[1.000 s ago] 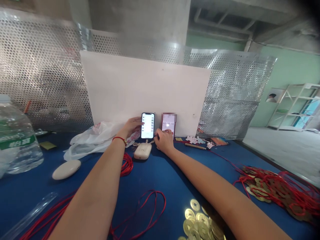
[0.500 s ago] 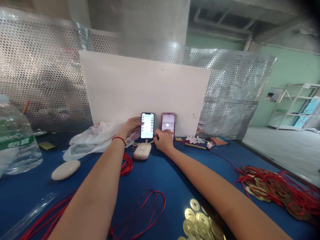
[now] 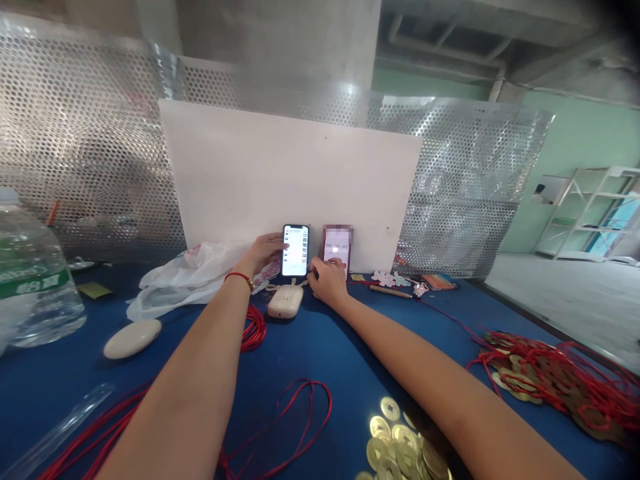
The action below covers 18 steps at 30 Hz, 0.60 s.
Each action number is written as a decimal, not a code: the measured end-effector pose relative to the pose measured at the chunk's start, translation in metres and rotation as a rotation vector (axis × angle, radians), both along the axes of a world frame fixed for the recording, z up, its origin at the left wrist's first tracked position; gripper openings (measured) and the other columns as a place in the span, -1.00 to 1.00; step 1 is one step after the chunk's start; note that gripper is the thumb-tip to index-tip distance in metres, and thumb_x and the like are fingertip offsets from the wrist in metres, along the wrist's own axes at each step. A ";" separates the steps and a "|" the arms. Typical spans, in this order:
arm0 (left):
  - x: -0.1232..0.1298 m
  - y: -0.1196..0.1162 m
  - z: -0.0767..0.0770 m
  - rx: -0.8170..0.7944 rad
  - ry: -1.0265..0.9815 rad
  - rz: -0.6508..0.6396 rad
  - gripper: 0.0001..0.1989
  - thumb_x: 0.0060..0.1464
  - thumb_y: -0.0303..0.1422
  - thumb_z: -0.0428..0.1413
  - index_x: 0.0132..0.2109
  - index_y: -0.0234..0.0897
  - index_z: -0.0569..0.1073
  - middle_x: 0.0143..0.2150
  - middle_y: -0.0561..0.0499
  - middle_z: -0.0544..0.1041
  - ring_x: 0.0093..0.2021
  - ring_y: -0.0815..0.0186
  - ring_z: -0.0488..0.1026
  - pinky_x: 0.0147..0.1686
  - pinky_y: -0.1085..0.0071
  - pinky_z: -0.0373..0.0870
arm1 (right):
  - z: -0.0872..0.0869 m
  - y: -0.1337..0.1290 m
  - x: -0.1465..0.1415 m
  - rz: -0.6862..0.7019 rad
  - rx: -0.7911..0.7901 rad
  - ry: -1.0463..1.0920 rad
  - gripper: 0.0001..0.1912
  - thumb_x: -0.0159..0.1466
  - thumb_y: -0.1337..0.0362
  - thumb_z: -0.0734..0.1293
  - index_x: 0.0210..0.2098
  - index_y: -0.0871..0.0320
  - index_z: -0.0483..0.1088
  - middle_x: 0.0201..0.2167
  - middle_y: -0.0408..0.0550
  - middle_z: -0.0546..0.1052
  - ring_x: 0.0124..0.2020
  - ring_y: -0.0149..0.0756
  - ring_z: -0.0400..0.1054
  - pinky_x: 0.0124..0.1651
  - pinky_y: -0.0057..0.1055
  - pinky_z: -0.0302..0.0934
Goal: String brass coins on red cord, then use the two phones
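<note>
Left fingers point(image 3: 277, 245) half-bent, black phone point(image 3: 295, 259) alongside | right fingers point(image 3: 333, 265) curled, red phone point(image 3: 337, 248) beyond | grips unclear | likely screen-work; next wants steadiness

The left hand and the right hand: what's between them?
In the head view, a lit phone stands between the left hand and right hand; a cream device lies between the wrists.

12 o'clock on tabletop point(image 3: 295, 353): left grip point(image 3: 267, 252) touching black phone point(image 3: 296, 261), right grip point(image 3: 327, 277) low at red phone point(image 3: 336, 239); coins point(image 3: 405, 445) 5 o'clock, bottle point(image 3: 37, 283) 9 o'clock.
</note>
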<state>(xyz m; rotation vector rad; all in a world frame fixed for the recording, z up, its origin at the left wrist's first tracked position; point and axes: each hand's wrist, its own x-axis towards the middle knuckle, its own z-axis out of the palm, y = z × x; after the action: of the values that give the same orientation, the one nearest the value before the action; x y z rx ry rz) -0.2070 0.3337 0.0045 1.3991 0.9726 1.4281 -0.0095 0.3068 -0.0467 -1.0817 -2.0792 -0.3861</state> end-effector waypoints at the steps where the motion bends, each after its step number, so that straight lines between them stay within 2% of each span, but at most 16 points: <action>1: 0.000 0.001 0.000 0.000 0.001 0.003 -0.50 -0.34 -0.42 0.34 -0.11 -0.33 0.54 -0.18 -0.13 0.60 -0.27 0.22 0.53 -0.28 0.35 0.44 | 0.000 0.000 0.000 0.001 -0.002 0.001 -0.87 0.18 0.39 0.17 -0.33 0.13 0.33 -0.47 -0.15 0.50 -0.45 -0.33 0.29 -0.05 -0.34 -0.08; 12: 0.006 -0.007 0.003 0.021 -0.003 0.021 -0.50 -0.38 -0.39 0.35 -0.16 -0.35 0.54 -0.25 -0.12 0.60 -0.31 0.21 0.52 -0.31 0.34 0.42 | 0.000 0.000 0.000 0.006 -0.009 0.005 -0.87 0.18 0.39 0.17 -0.33 0.13 0.33 -0.46 -0.17 0.50 -0.45 -0.34 0.29 -0.05 -0.35 -0.08; 18: 0.008 -0.005 0.003 -0.008 0.009 0.084 -0.49 -0.42 -0.39 0.36 -0.17 -0.35 0.54 -0.25 -0.11 0.60 -0.30 0.21 0.51 -0.27 0.33 0.42 | 0.001 -0.001 0.000 -0.005 -0.008 -0.003 -0.88 0.18 0.39 0.17 -0.34 0.13 0.33 -0.46 -0.16 0.51 -0.44 -0.34 0.29 -0.04 -0.35 -0.08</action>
<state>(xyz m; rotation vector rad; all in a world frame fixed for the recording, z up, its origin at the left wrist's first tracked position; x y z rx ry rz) -0.1987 0.3285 0.0078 1.3739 1.0525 1.4798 -0.0092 0.3060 -0.0458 -1.0923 -2.0828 -0.3824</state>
